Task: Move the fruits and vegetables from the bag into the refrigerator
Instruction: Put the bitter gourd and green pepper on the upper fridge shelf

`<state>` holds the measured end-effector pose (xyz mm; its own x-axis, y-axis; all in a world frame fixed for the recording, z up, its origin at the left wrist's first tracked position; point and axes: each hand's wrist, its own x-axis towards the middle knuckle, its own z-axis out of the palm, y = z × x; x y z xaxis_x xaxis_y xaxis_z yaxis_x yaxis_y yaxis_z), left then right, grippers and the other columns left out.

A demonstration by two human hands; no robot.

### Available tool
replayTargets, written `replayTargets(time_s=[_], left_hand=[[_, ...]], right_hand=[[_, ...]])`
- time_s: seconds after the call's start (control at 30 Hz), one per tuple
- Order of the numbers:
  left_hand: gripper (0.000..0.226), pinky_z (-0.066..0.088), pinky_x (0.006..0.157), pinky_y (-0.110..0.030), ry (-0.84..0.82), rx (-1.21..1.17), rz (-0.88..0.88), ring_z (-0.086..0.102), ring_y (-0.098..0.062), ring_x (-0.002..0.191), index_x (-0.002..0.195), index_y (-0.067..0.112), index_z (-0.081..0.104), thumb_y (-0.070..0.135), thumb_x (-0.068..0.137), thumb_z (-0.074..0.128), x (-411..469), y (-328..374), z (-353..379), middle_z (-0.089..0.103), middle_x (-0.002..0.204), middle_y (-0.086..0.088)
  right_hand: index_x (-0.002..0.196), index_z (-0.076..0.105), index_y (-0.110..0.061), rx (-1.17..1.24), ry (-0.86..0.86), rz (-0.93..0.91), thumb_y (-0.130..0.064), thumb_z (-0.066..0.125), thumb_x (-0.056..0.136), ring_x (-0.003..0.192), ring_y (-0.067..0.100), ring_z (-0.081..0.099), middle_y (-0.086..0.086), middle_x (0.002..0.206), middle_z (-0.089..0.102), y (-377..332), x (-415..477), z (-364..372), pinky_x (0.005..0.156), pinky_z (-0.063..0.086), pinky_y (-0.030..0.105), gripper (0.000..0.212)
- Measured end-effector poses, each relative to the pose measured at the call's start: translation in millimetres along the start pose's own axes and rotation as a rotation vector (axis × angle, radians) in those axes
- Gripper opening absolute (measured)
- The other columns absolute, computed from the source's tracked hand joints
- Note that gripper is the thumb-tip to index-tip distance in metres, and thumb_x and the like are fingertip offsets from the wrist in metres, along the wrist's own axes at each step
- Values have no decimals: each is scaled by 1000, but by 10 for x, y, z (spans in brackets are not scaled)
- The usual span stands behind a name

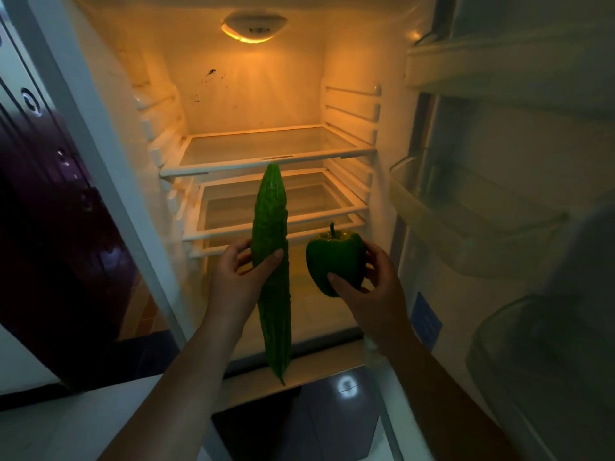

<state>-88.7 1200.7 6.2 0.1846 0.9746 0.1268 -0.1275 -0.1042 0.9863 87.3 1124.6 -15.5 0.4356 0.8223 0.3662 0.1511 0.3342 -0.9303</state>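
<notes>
I face the open refrigerator, lit yellow from its ceiling lamp. My left hand grips a long bumpy green bitter gourd around its middle, holding it nearly upright in front of the lower shelves. My right hand holds a green bell pepper, stem up, just right of the gourd. Both vegetables hang in front of the fridge opening, above its bottom floor. The bag is not in view.
The glass upper shelf and the lower shelf hold nothing. The open door with its bins stands on the right. A dark purple cabinet is at the left, and glossy floor tiles lie below.
</notes>
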Motion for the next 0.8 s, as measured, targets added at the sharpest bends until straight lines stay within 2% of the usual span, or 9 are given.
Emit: replayTargets(time_s=[0.07, 0.17, 0.33, 0.53, 0.6, 0.7, 0.8], left_hand=[[55, 55, 63, -22, -19, -18, -19, 66, -17, 98, 121, 22, 56, 32, 70, 73, -3, -55, 156, 64, 117, -3], [45, 53, 60, -19, -32, -20, -13, 67, -14, 95, 119, 22, 57, 26, 76, 72, -1, -75, 373, 65, 115, -3], [39, 53, 59, -20, -41, 71, 48, 68, -17, 92, 116, 22, 60, 28, 78, 70, 102, -17, 555, 66, 112, -4], [9, 52, 55, -24, 63, 204, 111, 69, -10, 74, 88, 29, 66, 36, 83, 65, 439, 195, 529, 72, 82, 5], [11, 55, 62, -31, 89, 235, 122, 68, -7, 69, 80, 29, 65, 39, 84, 63, 592, 311, 507, 70, 74, 7], [25, 57, 71, -38, 58, 301, 150, 69, -8, 70, 87, 22, 69, 45, 85, 60, 855, 481, 459, 72, 79, 0], [29, 58, 69, -34, 12, 307, 170, 69, -9, 70, 89, 21, 70, 48, 84, 59, 1147, 649, 410, 72, 80, -1]], right_hand=[[129, 44, -18, -3, 7, 11, -4, 75, 73, 106, 6, 55, -4, 121, 51, 37, -1, -191, 75, 52, 14, 65], [126, 45, -22, -19, 37, 13, -5, 75, 73, 102, 3, 56, -10, 117, 52, 101, 42, -350, 72, 51, 12, 63], [129, 46, -17, -19, 44, 2, -6, 75, 73, 101, 2, 55, -6, 119, 52, 107, 208, -365, 72, 51, 11, 64], [132, 43, -18, 17, 48, -21, -8, 74, 75, 102, 1, 54, -13, 117, 49, 51, 567, -200, 73, 51, 11, 66], [130, 44, -19, 29, 57, -40, -7, 73, 76, 100, -1, 53, -9, 117, 50, 6, 715, -109, 68, 49, 8, 63], [128, 44, -21, 44, 69, -71, -5, 72, 76, 100, 0, 53, -3, 120, 50, -63, 997, 29, 65, 46, 6, 61], [129, 45, -19, 32, 79, -110, -5, 72, 76, 100, 3, 55, 1, 124, 52, -140, 1313, 156, 64, 46, 6, 61]])
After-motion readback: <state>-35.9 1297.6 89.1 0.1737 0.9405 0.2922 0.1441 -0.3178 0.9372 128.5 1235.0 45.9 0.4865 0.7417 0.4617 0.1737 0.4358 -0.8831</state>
